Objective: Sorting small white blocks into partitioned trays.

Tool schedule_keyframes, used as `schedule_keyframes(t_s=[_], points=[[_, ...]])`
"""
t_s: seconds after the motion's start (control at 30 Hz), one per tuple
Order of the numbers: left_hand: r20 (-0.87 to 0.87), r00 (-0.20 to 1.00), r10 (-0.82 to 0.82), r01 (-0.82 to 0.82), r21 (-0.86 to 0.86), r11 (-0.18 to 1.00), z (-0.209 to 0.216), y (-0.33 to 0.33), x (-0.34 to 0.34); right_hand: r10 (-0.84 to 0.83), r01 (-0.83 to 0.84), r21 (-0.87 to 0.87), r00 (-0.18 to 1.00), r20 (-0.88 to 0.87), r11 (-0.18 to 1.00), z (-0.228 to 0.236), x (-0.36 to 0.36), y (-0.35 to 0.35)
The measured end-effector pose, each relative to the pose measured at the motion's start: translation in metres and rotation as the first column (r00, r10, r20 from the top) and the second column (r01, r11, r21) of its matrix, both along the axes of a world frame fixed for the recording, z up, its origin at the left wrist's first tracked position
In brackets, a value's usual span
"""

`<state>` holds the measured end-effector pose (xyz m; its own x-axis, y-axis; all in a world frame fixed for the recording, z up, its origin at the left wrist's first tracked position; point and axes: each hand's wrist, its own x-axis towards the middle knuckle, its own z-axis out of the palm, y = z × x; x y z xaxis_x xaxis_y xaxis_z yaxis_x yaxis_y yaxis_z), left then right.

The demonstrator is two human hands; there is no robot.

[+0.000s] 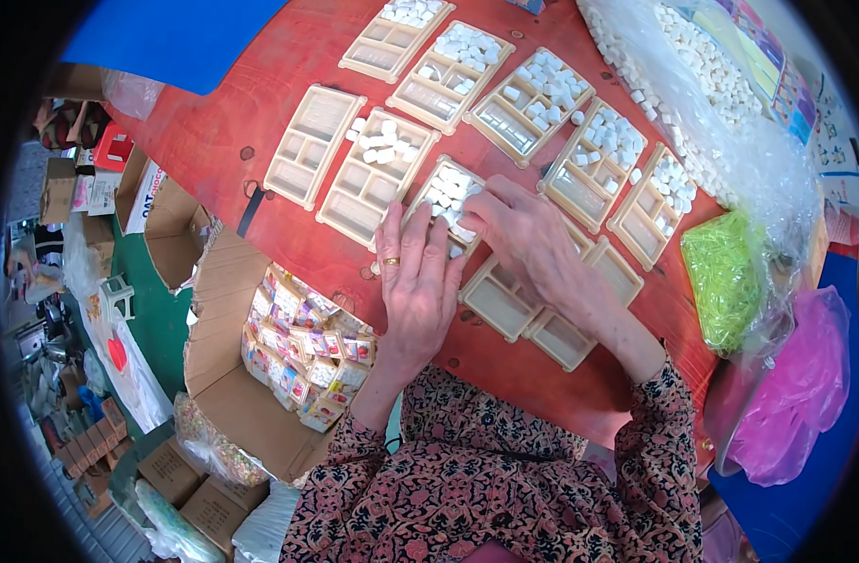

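Observation:
A beige divided tray lies on the red table, its far end heaped with small white marshmallow-like pieces. My left hand rests over the tray's near left side, fingers stretched out and a ring on one of them. At the tray's right edge my right hand has its fingers curled down against the white pieces; whatever is between the fingertips is hidden. My hands cover much of the tray's near part. Just left of it is another tray with white pieces in its far section.
More part-filled trays sit beyond; bare ones lie under and near my right forearm. A large clear bag of white pieces, green shred and a pink bag are at right. Lower left, a cardboard box holds small packets.

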<state>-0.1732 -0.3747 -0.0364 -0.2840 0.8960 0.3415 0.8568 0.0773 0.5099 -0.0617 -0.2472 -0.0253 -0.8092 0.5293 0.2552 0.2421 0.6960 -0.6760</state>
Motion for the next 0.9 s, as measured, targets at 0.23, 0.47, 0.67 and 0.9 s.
schedule_keyframes(t_s=[0.23,0.47,0.67,0.9], points=[[0.005,1.0,0.004,-0.004,0.005,1.0,-0.003,0.003,0.001,0.024,-0.024,0.003,0.999,-0.028,1.0,-0.001,0.002,0.0],[0.022,1.0,-0.003,0.003,0.015,1.0,-0.007,0.003,-0.001,0.059,-0.064,-0.061,0.996,-0.073,0.996,-0.008,0.001,-0.002],[0.023,1.0,-0.004,0.004,0.007,1.0,-0.007,0.002,-0.001,-0.008,-0.019,-0.211,0.992,-0.126,0.977,-0.008,0.001,-0.001],[0.023,1.0,0.001,-0.001,-0.003,1.0,-0.007,0.003,-0.001,-0.112,0.077,-0.274,0.987,-0.112,0.959,-0.002,0.005,0.01]])
